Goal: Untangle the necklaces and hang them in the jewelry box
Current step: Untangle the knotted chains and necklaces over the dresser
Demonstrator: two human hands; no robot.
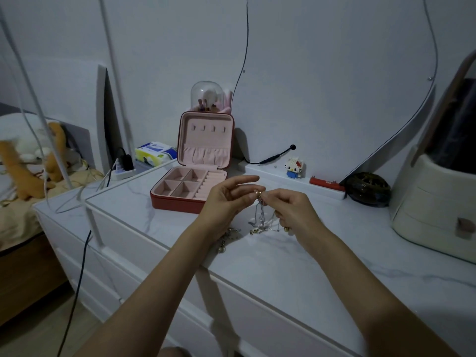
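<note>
A tangle of thin silver necklaces (261,217) hangs between my hands above the white dresser top (270,266), its lower end touching the surface. My left hand (228,199) pinches the top of the tangle near a small gold bead. My right hand (293,210) pinches the same chains from the right, fingers curled. A gold and pearl chain (228,238) lies on the dresser under my left wrist. The pink jewelry box (198,163) stands open behind my hands, its upright lid showing a row of hooks and a gathered pocket.
A cream storage case (432,207) stands at the right, a dark round object (367,189) beside it. A small block figure (295,167) and a red bar (325,184) sit on a back ledge. A brush holder with a clear dome (207,97), tissues (154,153) and a power strip (123,171) are at the back left.
</note>
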